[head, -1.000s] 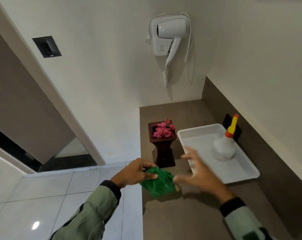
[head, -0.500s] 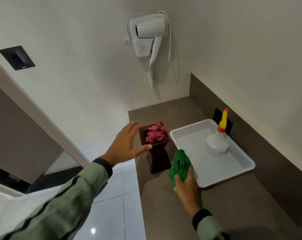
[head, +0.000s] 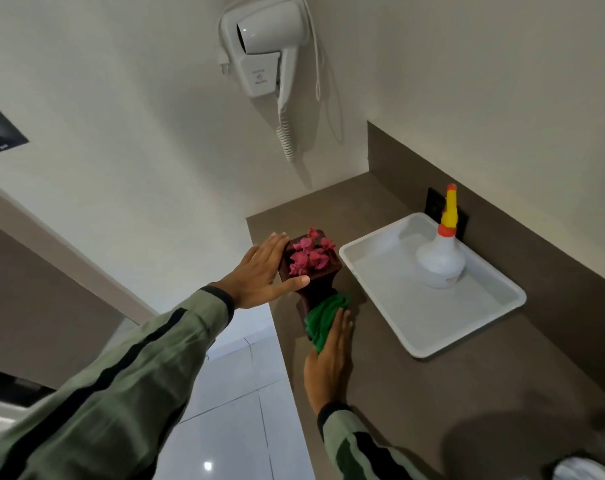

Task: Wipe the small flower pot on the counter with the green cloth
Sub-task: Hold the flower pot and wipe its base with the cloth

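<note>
A small dark brown flower pot with pink flowers stands near the left edge of the brown counter. My left hand grips the pot's square top from the left, thumb across its front rim. My right hand holds the bunched green cloth and presses it against the pot's lower stem and base. The base is mostly hidden behind the cloth.
A white tray lies right of the pot, holding a white squeeze bottle with a yellow and orange nozzle. A white hair dryer hangs on the wall above. The counter's left edge drops to a tiled floor.
My left hand has closed in from beside the pot and taken hold of its top. My right hand has carried the green cloth left and forward onto the pot's lower part.
</note>
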`<state>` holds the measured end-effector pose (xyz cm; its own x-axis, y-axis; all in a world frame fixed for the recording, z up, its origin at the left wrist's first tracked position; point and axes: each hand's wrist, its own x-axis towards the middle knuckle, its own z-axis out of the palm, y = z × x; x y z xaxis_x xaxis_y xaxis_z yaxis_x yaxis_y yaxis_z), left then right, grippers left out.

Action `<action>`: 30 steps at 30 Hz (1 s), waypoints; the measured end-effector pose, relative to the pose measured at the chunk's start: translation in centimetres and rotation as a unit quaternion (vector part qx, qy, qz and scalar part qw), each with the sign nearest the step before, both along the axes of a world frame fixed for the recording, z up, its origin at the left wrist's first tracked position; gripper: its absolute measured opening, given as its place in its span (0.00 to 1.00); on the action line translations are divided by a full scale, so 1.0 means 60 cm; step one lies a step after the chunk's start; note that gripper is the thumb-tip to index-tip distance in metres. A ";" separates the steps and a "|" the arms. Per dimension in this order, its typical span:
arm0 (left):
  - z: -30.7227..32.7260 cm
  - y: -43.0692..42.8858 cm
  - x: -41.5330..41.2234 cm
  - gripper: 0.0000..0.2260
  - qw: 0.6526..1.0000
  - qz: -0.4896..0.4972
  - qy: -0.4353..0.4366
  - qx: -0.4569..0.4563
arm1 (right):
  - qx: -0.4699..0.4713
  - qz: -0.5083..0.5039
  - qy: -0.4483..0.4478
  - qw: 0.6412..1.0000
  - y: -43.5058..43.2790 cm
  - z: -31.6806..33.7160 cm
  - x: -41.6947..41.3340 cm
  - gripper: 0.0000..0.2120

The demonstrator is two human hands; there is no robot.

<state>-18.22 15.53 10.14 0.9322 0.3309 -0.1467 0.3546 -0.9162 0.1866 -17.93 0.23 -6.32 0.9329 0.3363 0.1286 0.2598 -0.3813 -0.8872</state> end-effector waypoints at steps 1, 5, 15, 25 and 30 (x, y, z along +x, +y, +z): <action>0.000 0.000 0.000 0.49 1.000 -0.001 0.002 0.000 | -0.002 0.007 0.003 1.000 0.004 -0.002 -0.011 0.40; 0.003 -0.001 -0.001 0.52 1.000 -0.005 0.010 0.000 | -0.050 0.083 -0.015 0.995 0.001 -0.002 -0.041 0.38; -0.001 0.005 -0.001 0.48 1.000 -0.006 0.000 0.012 | 0.089 0.009 0.002 0.996 -0.077 0.069 -0.005 0.30; 0.005 -0.005 -0.002 0.53 1.000 -0.015 -0.016 0.002 | 0.141 -0.043 0.110 0.983 0.043 0.106 0.008 0.42; -0.001 -0.001 -0.002 0.52 1.000 -0.020 -0.021 0.006 | 0.111 -0.040 0.040 0.992 0.035 0.084 0.003 0.40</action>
